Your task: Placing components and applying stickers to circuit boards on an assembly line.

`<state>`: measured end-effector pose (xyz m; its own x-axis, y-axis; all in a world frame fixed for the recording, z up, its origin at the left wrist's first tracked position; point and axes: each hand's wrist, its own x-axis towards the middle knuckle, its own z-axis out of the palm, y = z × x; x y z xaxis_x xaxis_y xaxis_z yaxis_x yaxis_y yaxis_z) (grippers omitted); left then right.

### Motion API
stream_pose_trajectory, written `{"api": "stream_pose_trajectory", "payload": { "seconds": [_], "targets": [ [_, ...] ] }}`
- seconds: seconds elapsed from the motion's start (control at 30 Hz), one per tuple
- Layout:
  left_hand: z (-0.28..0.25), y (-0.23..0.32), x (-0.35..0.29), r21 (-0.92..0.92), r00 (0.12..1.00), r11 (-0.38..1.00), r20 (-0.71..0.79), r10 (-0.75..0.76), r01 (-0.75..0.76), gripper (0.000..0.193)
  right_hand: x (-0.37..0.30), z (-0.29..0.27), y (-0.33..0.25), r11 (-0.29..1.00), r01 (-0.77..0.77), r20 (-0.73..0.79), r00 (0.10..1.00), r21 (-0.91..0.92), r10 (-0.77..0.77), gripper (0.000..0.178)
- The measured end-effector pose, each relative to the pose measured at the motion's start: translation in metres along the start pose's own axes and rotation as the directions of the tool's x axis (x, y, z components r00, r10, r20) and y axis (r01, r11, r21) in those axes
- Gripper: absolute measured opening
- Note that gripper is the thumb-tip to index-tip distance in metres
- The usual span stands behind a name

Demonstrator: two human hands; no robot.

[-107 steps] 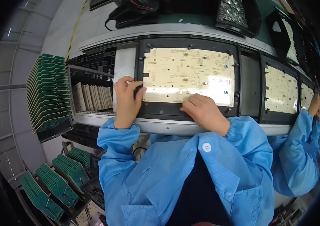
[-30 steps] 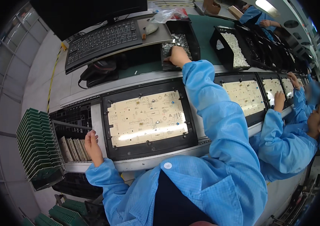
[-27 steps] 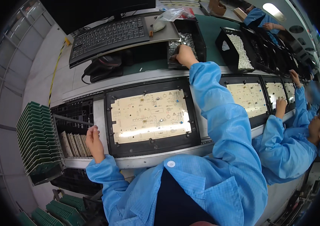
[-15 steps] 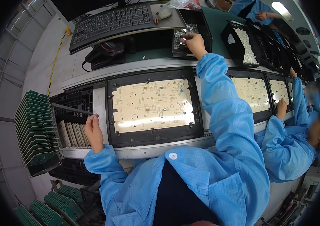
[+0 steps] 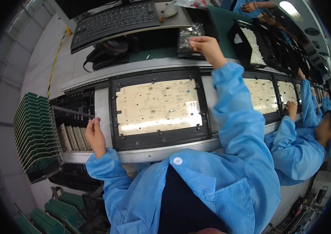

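My right hand [image 5: 209, 50] is over the near edge of a black bin [image 5: 187, 50] of small shiny metallic parts [image 5: 192, 32], its thumb and fingers pinched together. Whatever is in that pinch is too small to make out. Below it, a cream circuit board [image 5: 157, 101] lies in a black carrier frame [image 5: 157, 142] on the conveyor, with a few small components on it. To the left of the carrier, my left hand [image 5: 96, 137] is closed with thumb and fingertips together. It hovers beside a row of upright pale boards [image 5: 73, 136]; its contents, if any, are hidden.
Green boards [image 5: 36, 132] stand stacked in a rack at far left. A keyboard [image 5: 114, 25] rests on a shelf above the conveyor. A bin of white parts [image 5: 254, 46] is at the back right. A co-worker in blue [image 5: 296, 144] works beside more carriers [image 5: 261, 95].
My right hand has drawn back from the bin's parts, slightly nearer and to the right. The left hand has barely moved.
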<state>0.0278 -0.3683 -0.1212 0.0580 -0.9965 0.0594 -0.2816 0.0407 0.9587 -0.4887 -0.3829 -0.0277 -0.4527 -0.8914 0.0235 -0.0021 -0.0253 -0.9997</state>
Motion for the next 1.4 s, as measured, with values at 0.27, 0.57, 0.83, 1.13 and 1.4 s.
{"api": "stream_pose_trajectory", "payload": {
  "seconds": [0.27,0.57,0.83,1.13,1.4],
  "targets": [
    [0.003,0.015,-0.002,0.001,0.999,0.999,-0.01,-0.036,0.036,0.025,-0.12,0.047,0.014,0.898,-0.181,0.348,0.877,-0.402,0.332,0.012],
    [-0.001,0.013,-0.001,0.051,0.999,0.998,0.015,-0.029,0.028,0.025,-0.132,0.048,0.01,0.886,-0.138,0.36,0.878,-0.442,0.317,0.01],
    [-0.004,0.009,-0.001,0.049,0.999,0.998,0.024,-0.033,0.032,0.025,-0.143,0.024,0.008,0.922,0.102,0.306,0.952,-0.373,0.018,0.008],
    [-0.003,0.014,0.001,0.089,0.999,0.996,0.031,-0.035,0.032,0.024,-0.173,-0.01,0.022,0.976,-0.174,0.25,0.947,-0.132,0.202,0.009],
    [-0.009,0.001,0.007,0.075,0.999,0.996,0.031,-0.044,0.042,0.024,-0.173,-0.002,0.029,0.983,-0.006,0.233,0.971,-0.184,0.049,0.008]
  ]
}}
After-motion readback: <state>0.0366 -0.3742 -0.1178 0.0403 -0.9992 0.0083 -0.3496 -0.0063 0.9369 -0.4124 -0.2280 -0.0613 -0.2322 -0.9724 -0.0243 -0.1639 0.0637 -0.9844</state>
